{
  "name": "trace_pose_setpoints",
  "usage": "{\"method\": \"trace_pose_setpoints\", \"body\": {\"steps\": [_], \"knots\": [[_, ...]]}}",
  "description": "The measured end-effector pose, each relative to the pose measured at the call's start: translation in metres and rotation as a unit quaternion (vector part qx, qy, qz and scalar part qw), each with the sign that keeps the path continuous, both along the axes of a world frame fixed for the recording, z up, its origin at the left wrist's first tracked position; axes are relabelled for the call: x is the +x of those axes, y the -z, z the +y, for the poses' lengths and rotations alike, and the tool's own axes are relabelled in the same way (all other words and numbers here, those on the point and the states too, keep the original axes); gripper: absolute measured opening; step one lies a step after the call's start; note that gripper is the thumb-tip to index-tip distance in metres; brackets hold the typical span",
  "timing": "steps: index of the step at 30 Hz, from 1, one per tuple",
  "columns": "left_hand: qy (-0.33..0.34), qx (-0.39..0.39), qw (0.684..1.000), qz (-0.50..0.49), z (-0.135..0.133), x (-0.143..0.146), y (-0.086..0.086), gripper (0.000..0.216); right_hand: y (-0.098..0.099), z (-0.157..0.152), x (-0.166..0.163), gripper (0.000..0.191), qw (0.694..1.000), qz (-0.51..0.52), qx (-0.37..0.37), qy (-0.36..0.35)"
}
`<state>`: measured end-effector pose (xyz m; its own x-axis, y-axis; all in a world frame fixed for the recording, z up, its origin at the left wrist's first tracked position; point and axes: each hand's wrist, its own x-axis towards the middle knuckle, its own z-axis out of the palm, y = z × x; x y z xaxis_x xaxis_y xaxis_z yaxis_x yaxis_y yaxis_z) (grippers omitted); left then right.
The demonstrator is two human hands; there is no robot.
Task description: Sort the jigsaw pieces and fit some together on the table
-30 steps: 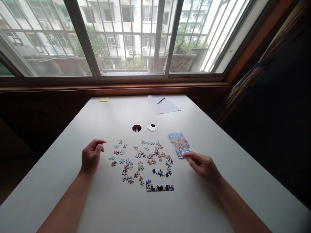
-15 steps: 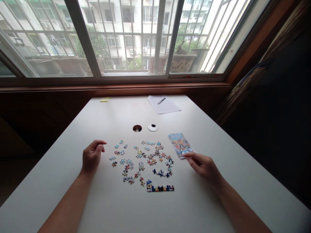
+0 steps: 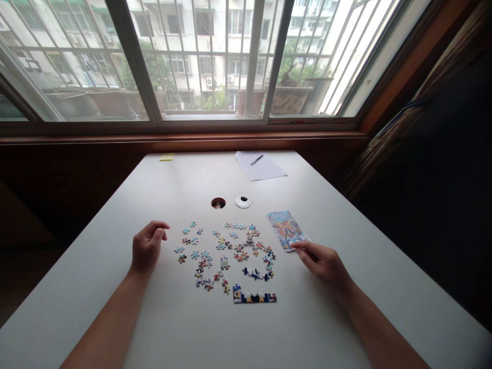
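Observation:
My right hand [image 3: 323, 264] pinches the lower right corner of a colourful picture card [image 3: 286, 228] between thumb and fingers. The card lies at or just above the table. My left hand [image 3: 148, 248] is curled into a loose fist on the left, with nothing visible in it. Between the hands lie scattered jigsaw puzzle pieces [image 3: 205, 259], apart from both. Nearest to me is a joined strip of puzzle [image 3: 254, 298], which turns upward at its left end. Just above that strip sits a shorter row of dark blue and white pieces [image 3: 254, 274].
All this lies on a white table [image 3: 184, 333]. Farther back are a round cable hole [image 3: 218, 203], its loose cover [image 3: 243, 202], and paper sheets [image 3: 265, 169] with a pen [image 3: 257, 159]. Yellow sticky notes [image 3: 166, 157] lie at the far left edge, below a barred window.
The whole view has shifted very slightly. Both hands, the card and the puzzle pieces keep their places.

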<state>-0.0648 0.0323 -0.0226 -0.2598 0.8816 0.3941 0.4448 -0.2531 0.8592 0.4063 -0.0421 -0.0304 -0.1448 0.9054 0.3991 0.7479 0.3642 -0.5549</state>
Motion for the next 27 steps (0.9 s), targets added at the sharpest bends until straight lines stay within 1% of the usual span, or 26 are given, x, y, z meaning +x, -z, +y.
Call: {"method": "trace_pose_setpoints", "body": {"steps": [9, 15, 19, 23, 27], "knots": [[0.008, -0.001, 1.000, -0.002, 0.001, -0.002, 0.002, 0.016, 0.000, -0.001, 0.000, 0.026, 1.000, -0.008, -0.001, 0.012], [0.008, 0.000, 1.000, -0.004, 0.002, -0.003, 0.004, 0.016, -0.002, -0.001, -0.001, 0.025, 1.000, -0.018, 0.005, 0.001], [0.006, 0.003, 1.000, -0.005, 0.001, -0.002, 0.003, 0.015, -0.006, -0.001, -0.005, 0.025, 0.999, -0.046, 0.010, -0.010], [0.005, 0.004, 1.000, -0.001, 0.002, -0.002, 0.003, 0.015, -0.020, 0.001, -0.011, 0.024, 0.997, -0.071, 0.008, -0.035], [0.003, 0.004, 1.000, 0.005, 0.003, -0.002, 0.003, 0.015, -0.045, 0.010, -0.017, 0.023, 0.993, -0.098, -0.008, -0.072]]}}
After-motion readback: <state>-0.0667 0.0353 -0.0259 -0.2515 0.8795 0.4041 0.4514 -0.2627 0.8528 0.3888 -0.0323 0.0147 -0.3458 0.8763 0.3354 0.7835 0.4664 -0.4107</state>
